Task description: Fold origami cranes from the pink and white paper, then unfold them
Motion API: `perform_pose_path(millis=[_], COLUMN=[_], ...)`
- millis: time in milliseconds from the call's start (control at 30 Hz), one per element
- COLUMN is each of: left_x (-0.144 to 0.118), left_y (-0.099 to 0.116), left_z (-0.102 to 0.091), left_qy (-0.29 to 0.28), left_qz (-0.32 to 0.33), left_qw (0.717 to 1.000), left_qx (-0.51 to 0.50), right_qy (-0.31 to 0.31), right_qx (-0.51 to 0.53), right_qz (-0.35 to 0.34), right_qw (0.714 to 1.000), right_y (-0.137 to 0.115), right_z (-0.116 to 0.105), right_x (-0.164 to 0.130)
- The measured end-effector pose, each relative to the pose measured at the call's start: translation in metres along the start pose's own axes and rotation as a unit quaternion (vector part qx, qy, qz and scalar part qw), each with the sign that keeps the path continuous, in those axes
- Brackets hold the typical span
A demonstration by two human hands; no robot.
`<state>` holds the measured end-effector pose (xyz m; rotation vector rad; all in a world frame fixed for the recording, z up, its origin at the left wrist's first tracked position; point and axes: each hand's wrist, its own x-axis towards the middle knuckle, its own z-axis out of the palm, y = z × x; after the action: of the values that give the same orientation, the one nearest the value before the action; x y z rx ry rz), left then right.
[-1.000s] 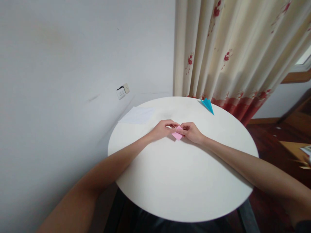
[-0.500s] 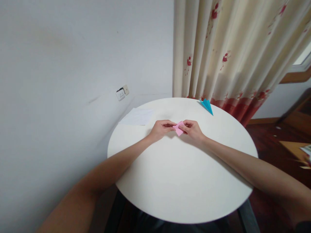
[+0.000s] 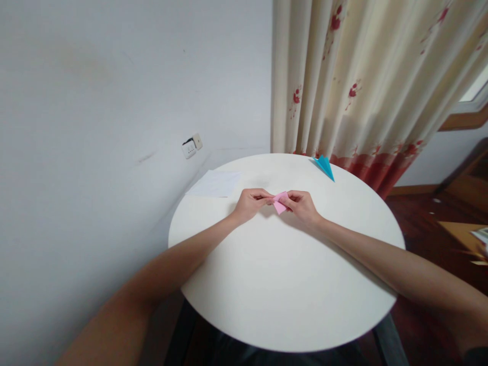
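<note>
Above the table (image 3: 285, 284), left hand (image 3: 249, 203) and right hand (image 3: 303, 206) pinch pink paper (image 3: 280, 202).

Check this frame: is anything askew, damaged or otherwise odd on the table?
Only one thing stands out: the white sheet of paper overhangs the round table's far left rim. Both the left hand and right hand pinch the pink folded paper; the blue folded paper lies intact near the far edge.

plain white wall (image 3: 114, 76) with a socket (image 3: 191, 145), floral cream curtain (image 3: 362, 76), round white table (image 3: 285, 295), dark wood floor (image 3: 423, 213)
</note>
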<state>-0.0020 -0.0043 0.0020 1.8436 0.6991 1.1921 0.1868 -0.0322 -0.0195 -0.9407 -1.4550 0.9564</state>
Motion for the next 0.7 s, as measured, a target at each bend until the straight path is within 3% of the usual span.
perform_pose_path(millis=[333, 700], left_x=[-0.0014, -0.0017], left_y=[0.0085, 0.008], left_z=[0.0077, 0.0092], left_qy=[0.033, 0.046], left_qz=[-0.032, 0.007], left_qw=[0.998, 0.993], left_qx=[0.053, 0.106], right_qy=[0.042, 0.049], right_qx=[-0.09, -0.109], right_qz=[-0.047, -0.087], right_qw=[0.994, 0.989], right_y=[-0.0045, -0.0049], right_z=[0.0015, -0.0045], right_x=[-0.0022, 0.0007])
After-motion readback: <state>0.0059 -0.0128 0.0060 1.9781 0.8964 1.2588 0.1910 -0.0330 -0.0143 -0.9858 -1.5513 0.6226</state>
